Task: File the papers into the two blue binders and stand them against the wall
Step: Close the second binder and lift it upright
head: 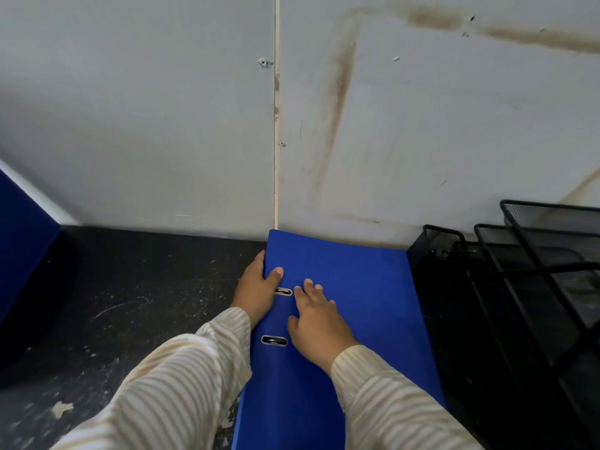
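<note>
closed blue binder (350, 287) lies flat, far edge touching the wall (422, 125). left hand (256, 287) clasps its spine edge; right hand (316, 326) rests open on the cover. raised carelessly, it may slip or strike the mesh tray (519, 254) just beside.

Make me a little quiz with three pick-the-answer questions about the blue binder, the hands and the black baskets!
1. Where are the black wire baskets?
A. Right of the binder
B. Left of the binder
C. On top of the binder

2. How many metal slots show on the binder's cover?
A. None
B. Two
C. Five

3. What are the hands doing?
A. Both in the air
B. Holding a pen
C. Both on the binder

Answers:
1. A, the baskets stand against the wall at the binder's right edge.
2. B, one slot lies between the hands and another nearer the person.
3. C, the left hand grips the binder's left edge and the right hand lies flat on the cover.
</note>
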Motion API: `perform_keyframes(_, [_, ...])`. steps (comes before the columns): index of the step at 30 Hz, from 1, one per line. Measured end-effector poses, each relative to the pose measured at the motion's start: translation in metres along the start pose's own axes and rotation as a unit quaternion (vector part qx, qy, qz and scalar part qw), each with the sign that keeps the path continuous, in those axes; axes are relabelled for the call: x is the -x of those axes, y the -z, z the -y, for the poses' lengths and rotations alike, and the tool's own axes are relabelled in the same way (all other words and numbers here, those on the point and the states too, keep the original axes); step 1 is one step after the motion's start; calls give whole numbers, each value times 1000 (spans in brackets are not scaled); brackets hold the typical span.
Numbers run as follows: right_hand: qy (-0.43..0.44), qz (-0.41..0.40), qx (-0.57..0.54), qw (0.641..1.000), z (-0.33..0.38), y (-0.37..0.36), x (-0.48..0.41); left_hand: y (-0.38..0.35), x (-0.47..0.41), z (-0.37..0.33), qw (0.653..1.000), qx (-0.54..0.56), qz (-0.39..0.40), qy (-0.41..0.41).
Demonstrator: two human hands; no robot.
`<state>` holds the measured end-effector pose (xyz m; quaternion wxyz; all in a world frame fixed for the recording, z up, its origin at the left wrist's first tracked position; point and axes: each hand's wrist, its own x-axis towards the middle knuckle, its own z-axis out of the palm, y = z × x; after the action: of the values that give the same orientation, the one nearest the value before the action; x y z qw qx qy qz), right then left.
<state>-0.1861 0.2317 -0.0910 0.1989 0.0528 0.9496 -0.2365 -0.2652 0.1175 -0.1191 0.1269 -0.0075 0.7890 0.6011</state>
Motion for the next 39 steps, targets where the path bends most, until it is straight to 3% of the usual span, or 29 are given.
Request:
perform_keyframes(17, [5,70,47,996,-2,-14,42,-4,2,2,997,-63,-36,-7])
perform_keyframes(26, [-1,81,71,994,5,-7,41,2,54,20,993,-116,-20,-28])
perform_keyframes(33, [-15,94,85,992,11,-7,42,-9,49,12,978,-202,-20,43])
perform_keyframes(39, [-32,106,89,990,16,-2,38,-10,52,8,972,-229,-32,50])
